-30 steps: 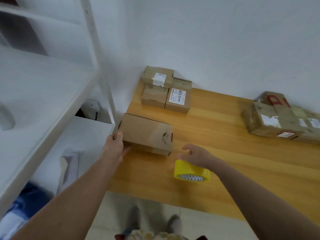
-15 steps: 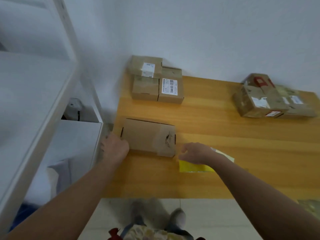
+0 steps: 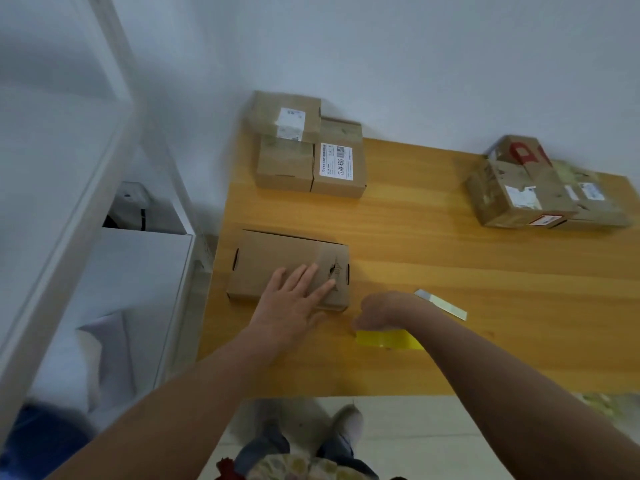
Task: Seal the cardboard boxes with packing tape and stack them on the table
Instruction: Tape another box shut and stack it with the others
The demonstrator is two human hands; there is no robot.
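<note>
A flat brown cardboard box (image 3: 277, 258) lies at the near left of the wooden table (image 3: 450, 271). My left hand (image 3: 294, 303) rests flat on the box's top near its front right corner, fingers spread and straight. Just right of the box my right hand (image 3: 384, 311) is curled over a yellow roll of packing tape (image 3: 388, 339), which lies on the table mostly hidden under my wrist. A pale strip of tape (image 3: 441, 304) pokes out beyond the wrist to the right.
Three small sealed boxes (image 3: 304, 150) are stacked at the table's far left corner against the wall. More taped boxes (image 3: 533, 192) sit at the far right. A white shelf frame (image 3: 104, 168) stands left of the table. My feet are below the table's near edge.
My left hand has moved from the box's left end onto its top. The right hand stays on the yellow tape roll; the view has tilted down and shifted right.
</note>
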